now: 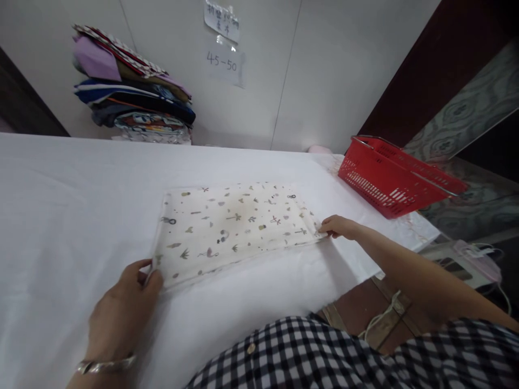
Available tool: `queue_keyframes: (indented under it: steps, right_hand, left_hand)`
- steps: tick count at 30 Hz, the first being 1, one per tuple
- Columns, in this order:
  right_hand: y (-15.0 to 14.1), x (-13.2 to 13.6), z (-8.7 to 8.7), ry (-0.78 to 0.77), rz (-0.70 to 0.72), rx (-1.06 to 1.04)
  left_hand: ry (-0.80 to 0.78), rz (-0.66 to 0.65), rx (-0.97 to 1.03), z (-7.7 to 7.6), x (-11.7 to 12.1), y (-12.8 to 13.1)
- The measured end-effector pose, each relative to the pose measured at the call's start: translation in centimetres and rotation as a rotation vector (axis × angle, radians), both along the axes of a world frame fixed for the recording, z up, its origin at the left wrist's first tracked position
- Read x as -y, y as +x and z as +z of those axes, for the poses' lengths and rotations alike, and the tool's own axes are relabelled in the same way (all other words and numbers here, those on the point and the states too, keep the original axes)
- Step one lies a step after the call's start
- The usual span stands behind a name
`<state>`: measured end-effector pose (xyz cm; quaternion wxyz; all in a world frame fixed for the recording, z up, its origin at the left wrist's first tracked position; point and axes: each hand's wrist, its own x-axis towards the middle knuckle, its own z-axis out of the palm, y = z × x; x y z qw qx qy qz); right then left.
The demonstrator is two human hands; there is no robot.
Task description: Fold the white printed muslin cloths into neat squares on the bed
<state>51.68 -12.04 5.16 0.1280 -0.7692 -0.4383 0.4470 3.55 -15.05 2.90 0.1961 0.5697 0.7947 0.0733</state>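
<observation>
A folded cream cloth (235, 227) printed with small plants and birds lies flat on the white-covered table (73, 205). My left hand (125, 308) pinches its near left corner between thumb and fingers. My right hand (338, 226) grips the near right corner, fingers closed on the edge. A bangle sits on my left wrist.
A red plastic basket (395, 175) stands at the table's right end, partly over the edge. A pile of folded fabrics (133, 89) rests against the back wall at the left. Paper notes (223, 46) are taped to the wall. My checked shirt fills the bottom.
</observation>
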Motion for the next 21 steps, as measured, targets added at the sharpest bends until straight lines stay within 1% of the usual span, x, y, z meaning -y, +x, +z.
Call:
queue_keyframes:
  steps: [2, 7, 9, 12, 15, 18, 21]
  right_hand:
    - [0.0, 0.1, 0.2, -0.029, -0.014, -0.078]
    - [-0.3, 0.0, 0.9, -0.091, -0.132, -0.323]
    - [-0.5, 0.0, 0.9, -0.127, -0.130, -0.364]
    - [-0.9, 0.1, 0.5, -0.177, -0.068, -0.327]
    - [-1.3, 0.2, 0.2, -0.164, -0.007, -0.213]
    - [-1.6, 0.1, 0.3, -0.152, 0.027, -0.127]
    - [-1.8, -0.1, 0.6, -0.156, 0.048, -0.090]
  left_hand:
    - [-0.002, 0.004, 0.003, -0.1, 0.0, 0.0]
    - [0.005, 0.000, -0.010, -0.1, -0.1, 0.2]
    - [0.005, 0.001, -0.018, -0.1, -0.1, 0.2]
    - [-0.009, 0.004, -0.010, -0.2, -0.1, 0.1]
    - [-0.005, -0.002, -0.006, -0.2, -0.1, 0.0]
    - [0.000, -0.004, -0.008, 0.1, 0.0, 0.1]
    - [0.001, -0.005, -0.013, 0.3, 0.0, 0.2]
